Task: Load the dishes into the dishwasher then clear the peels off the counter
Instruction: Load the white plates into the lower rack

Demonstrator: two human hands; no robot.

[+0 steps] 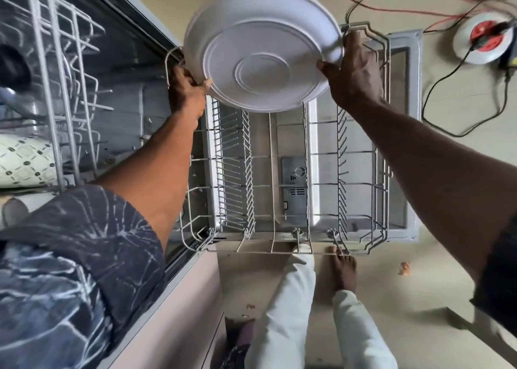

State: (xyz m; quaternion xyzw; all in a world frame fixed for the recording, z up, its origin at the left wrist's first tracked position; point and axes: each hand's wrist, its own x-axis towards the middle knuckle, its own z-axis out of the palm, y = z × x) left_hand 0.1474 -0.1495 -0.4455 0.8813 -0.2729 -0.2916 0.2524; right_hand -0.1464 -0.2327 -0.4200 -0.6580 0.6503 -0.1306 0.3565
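**One plate held in two hands above the lower rack**

A single white round plate (263, 52) hangs in the air over the far end of the grey wire lower rack (279, 252), tilted so that its ringed face is turned toward the camera. Motion blur doubles its upper-left rim, so it may be one plate or a thin stack; only one is plainly seen.

Both hands grip it. The left hand (188, 89) clasps the lower-left edge, thumb on the face and fingers curled behind the rim. The right hand (355, 72) clasps the right edge the same way, thumb pressed to the face and fingers wrapped over the rim.

The rack is pulled out over the open dishwasher door (405, 89) and carries three rows of upright tines: two close together on the left side and one on the right. One grey detergent compartment (293, 184) shows through the wires on the door.

A second rack, the upper wire rack (64, 75), sits at the left of the view, inside the machine, with one patterned cream dish (25, 161) in it.

On the beige floor lie two small orange-brown scraps (404, 268), one beside the rack's near right corner and one nearer the cabinet. One bare foot (344, 268) stands just under the rack's front rail, and one white-and-red cable reel (484, 37) rests at the far right, with red and black cables running from it.
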